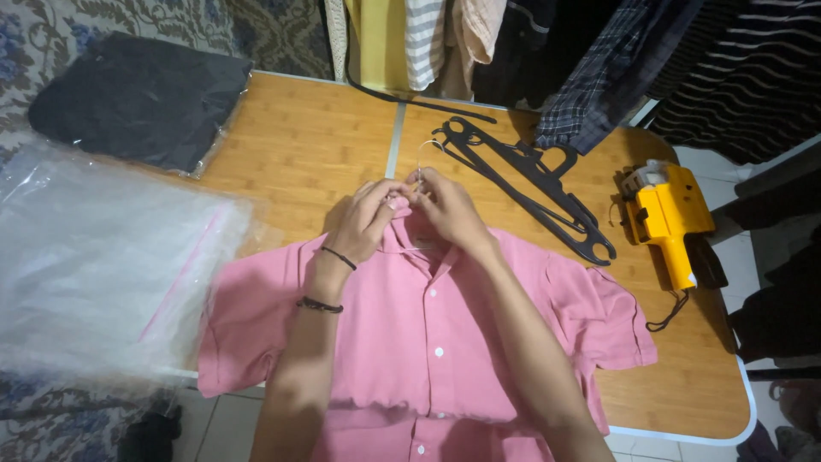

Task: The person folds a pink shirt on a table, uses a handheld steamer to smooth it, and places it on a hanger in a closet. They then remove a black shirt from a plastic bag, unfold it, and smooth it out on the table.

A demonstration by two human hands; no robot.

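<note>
A pink short-sleeved button shirt (428,342) lies flat on a wooden folding table (316,145), its front up and its collar away from me. A thin wire hanger hook (421,167) sticks out past the collar. My left hand (363,221) and my right hand (445,210) meet at the collar, the fingers of both pinching the fabric around the top button and the hanger's neck. Two dark bands circle my left wrist.
Black plastic hangers (530,184) lie right of the collar. A yellow handheld tagging tool (667,222) rests at the table's right edge. Clear plastic bags (94,257) are piled at left, a bagged dark garment (137,98) behind them. Hanging clothes (599,60) crowd the far side.
</note>
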